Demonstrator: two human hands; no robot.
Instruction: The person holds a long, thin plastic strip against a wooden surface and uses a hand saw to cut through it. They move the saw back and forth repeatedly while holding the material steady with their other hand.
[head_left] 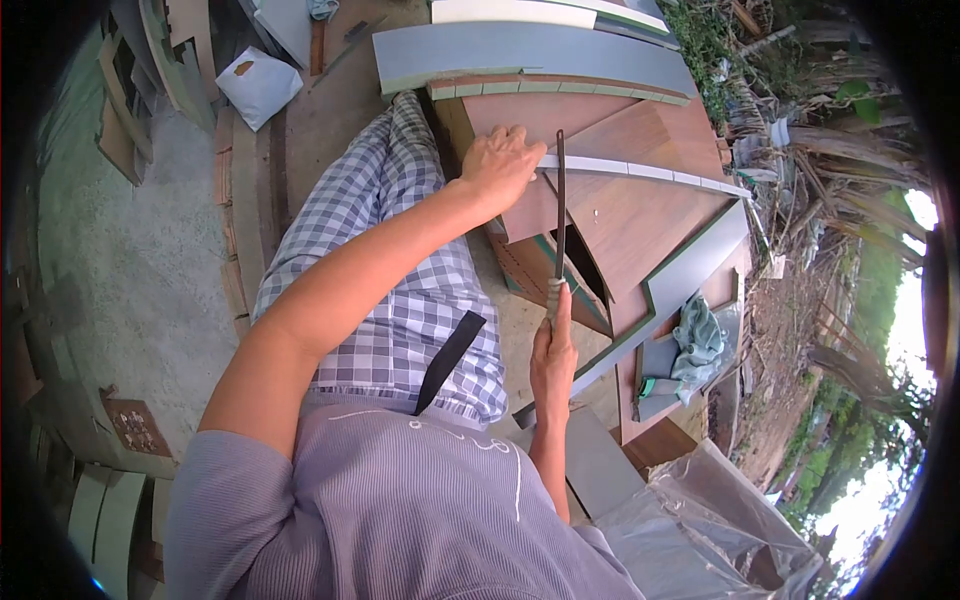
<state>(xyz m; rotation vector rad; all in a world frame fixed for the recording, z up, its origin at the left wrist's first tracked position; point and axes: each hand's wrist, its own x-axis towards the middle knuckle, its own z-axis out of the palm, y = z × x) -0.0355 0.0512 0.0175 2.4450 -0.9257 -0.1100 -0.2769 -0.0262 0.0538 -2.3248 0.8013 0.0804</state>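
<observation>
My left hand (500,168), fingers curled, grips the near end of a narrow white strip (640,170) with several cross lines along it. The strip reaches away across brown wooden boards (635,235). My right hand (554,350) is wrapped around the pale, wrapped-looking handle of a long, thin, dark file (561,205). Pointing away from me, the file crosses over the strip right beside my left fingertips.
Curved grey panels (530,55) lie at the far side of the boards. A grey angled board (690,265) and a green cloth (700,345) are on the right. Clear plastic sheeting (710,520) covers something at lower right. A white bag (258,88) sits at upper left.
</observation>
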